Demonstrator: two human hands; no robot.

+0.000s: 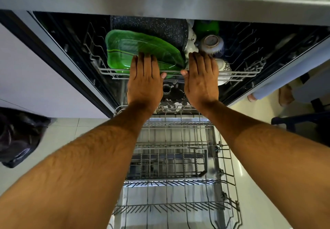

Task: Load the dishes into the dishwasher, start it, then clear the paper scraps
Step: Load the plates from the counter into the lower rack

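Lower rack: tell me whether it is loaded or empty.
Empty as far as visible: the lower rack, pulled out, shows only bare wire tines; its near end is cropped.

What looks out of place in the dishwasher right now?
The green tray lies flat across the upper rack instead of standing on edge, covering much of its left half. Nothing looks spilled or broken.

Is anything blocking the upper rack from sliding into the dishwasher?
Nothing visible does. Both hands, left hand and right hand, lie flat on the upper rack front rail; its green tray and bowls sit below the counter edge.
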